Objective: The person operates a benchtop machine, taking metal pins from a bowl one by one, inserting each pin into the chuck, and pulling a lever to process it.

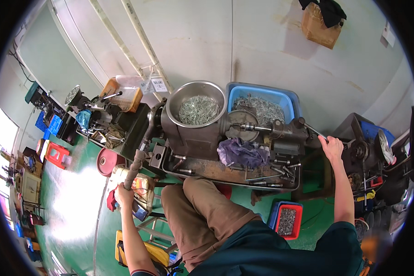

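I sit at a small grey bench lathe with my knee against its tray. My left hand is closed around the grey lever handle at the machine's left end. My right hand grips the long metal lever that sticks out on the right, by the tailstock. A round steel bowl full of small metal parts sits on top of the headstock. Behind the chuck a blue plastic bin holds more metal parts. A purple rag lies on the bed.
A red tray of dark parts sits on the green floor by my right leg. Another machine stands close on the right, a cluttered bench on the left. A red stool and a cardboard box are farther off.
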A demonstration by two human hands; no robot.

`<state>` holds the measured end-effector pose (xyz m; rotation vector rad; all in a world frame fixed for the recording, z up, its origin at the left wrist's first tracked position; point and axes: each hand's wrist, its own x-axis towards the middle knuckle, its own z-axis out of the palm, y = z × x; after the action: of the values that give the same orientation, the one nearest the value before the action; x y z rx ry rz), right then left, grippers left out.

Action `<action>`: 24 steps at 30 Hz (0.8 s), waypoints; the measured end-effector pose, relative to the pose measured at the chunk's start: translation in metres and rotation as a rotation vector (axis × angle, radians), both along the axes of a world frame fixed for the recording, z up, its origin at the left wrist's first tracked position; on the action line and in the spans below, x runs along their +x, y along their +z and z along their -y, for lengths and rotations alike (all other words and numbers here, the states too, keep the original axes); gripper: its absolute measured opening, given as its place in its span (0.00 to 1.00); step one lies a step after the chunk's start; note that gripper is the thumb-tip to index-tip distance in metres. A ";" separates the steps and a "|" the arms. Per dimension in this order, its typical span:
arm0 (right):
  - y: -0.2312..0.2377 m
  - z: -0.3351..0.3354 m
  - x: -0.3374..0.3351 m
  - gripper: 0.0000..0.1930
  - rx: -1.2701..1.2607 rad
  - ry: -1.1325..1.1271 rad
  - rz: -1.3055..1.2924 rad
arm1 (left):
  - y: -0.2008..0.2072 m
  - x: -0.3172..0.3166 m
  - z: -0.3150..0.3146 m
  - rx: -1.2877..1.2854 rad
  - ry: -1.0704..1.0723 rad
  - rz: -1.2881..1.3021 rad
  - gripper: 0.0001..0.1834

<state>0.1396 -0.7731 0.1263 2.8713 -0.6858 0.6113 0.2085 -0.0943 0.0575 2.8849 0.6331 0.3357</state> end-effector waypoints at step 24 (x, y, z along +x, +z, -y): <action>0.003 -0.002 0.013 0.18 0.032 -0.086 -0.067 | -0.002 -0.002 0.001 0.002 -0.031 0.018 0.09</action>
<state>0.1527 -0.7713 0.1291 2.8591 -0.8103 0.4950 0.2066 -0.0954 0.0553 2.8868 0.5846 0.3584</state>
